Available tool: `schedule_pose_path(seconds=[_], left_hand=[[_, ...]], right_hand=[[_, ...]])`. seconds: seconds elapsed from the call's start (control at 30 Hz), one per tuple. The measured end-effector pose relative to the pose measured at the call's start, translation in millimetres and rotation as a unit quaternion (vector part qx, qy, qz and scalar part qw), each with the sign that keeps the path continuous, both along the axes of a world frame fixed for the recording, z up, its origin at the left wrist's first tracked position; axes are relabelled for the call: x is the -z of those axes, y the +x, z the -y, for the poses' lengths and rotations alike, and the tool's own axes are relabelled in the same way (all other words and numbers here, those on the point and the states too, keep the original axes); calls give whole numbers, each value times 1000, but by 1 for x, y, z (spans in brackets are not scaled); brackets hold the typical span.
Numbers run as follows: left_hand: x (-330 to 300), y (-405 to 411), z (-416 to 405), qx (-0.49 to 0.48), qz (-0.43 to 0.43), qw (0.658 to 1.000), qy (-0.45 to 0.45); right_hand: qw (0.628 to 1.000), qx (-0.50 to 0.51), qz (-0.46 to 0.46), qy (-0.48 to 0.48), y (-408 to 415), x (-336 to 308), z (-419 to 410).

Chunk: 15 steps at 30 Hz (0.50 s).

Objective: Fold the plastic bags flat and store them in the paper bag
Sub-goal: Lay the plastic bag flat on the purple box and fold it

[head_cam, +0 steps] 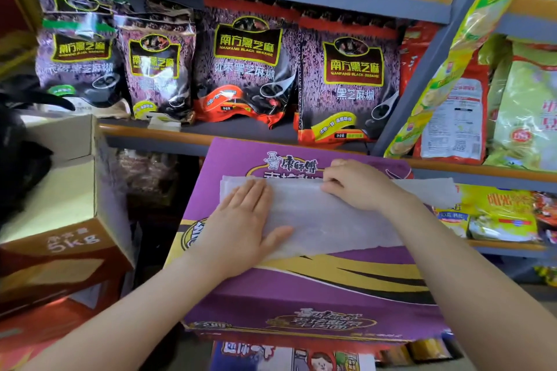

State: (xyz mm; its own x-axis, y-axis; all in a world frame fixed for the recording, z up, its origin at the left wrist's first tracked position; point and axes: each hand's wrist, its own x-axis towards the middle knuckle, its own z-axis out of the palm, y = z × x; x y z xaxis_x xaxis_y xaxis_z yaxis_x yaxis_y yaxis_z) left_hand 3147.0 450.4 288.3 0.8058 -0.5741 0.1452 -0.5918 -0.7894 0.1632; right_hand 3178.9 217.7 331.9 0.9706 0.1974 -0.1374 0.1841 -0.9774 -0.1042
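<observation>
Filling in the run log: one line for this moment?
left hand flat on plastic bag | right hand pinching its far edge | bag on purple box

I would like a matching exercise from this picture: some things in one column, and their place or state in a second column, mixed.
Things:
1. left hand
2. right hand
3. plastic bag
4. sesame packets

Places or states:
a. standing on the shelf behind
b. pinching the bag's far edge
c. lying on the purple box
d. pressing flat, fingers straight

Pairs: 1-d, 2-b, 3-c, 4-a
</observation>
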Motion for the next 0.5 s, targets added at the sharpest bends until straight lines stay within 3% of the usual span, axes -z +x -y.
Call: schedule_pose_path(seconds=[0.17, 0.5], left_hand=[[-10, -1, -2, -12, -16, 999, 47], [-5, 10, 5, 3, -23, 999, 30]], right_hand=[[1000, 14, -8, 0, 7, 3, 1], [999, 33, 22, -4, 9, 7, -2]])
